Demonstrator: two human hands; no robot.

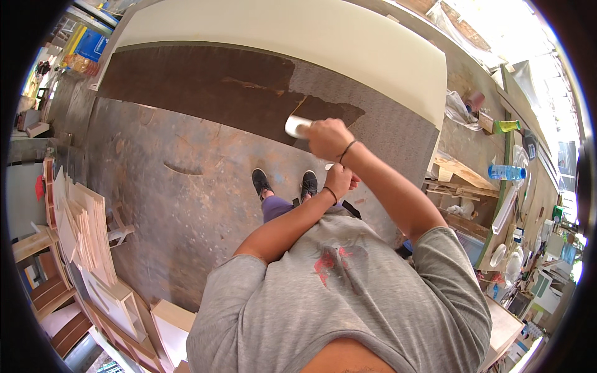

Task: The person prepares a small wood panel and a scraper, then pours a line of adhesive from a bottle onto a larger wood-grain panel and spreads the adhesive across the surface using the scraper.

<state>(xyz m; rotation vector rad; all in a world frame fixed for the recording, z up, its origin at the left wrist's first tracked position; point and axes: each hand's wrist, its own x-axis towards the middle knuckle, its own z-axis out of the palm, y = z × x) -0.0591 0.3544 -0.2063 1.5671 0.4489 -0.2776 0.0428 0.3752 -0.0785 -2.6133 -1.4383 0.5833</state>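
My right hand (329, 138) is closed round a flat, pale tool (297, 127), like a wide brush or scraper. Motion blurs the tool, so its exact kind is unclear. It is at the near edge of a long board, over a dark brown coating (199, 81) with a ragged right border. To the right of that border, the board's surface (398, 133) is lighter grey-brown. Close to my waist, my left hand (340, 180) has its fingers curled in; whatever they hold, if anything, is hidden.
Behind the board lies a large cream panel (280, 28). On the right, a cluttered bench carries a blue-tinted bottle (507, 172) and a green bottle (507, 126). Wooden pieces (87, 230) and cabinet parts stand at my left. My shoes (261, 181) are on the stained floor (168, 199).
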